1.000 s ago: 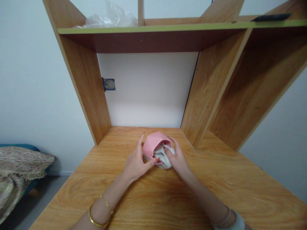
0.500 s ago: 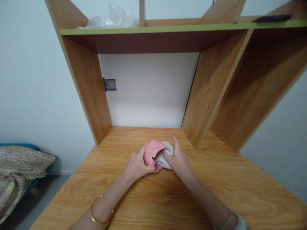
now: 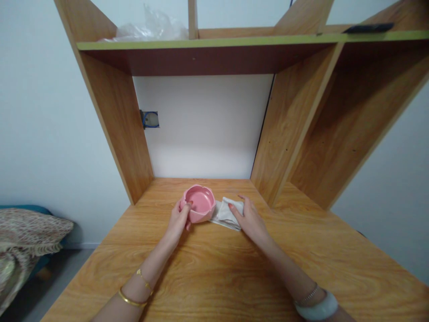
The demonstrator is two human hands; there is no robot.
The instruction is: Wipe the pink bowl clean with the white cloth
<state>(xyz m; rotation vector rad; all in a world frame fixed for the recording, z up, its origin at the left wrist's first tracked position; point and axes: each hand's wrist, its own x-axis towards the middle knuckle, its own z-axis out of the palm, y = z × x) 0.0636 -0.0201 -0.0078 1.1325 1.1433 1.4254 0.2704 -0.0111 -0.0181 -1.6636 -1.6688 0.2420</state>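
A round pink ashtray with a notched, petal-like rim is tilted so that its hollow faces me. My left hand grips its left side, the thumb over the rim and the other fingers underneath. Just right of it, a folded light-grey cloth rests against the tabletop. My right hand holds the cloth's right edge with the thumb on top; some of its fingers are hidden. The cloth's left end reaches the lower right side of the ashtray.
The wooden desk has side panels and an overhead shelf. Clear plastic wrapping and a dark flat object lie on the shelf. An open socket box shows in the back wall. A patterned blanket is at the left.
The ashtray has turned from its side to hollow-up and moved left with my left hand. The cloth has come out of it, and my right hand now holds it flatter beside the ashtray.
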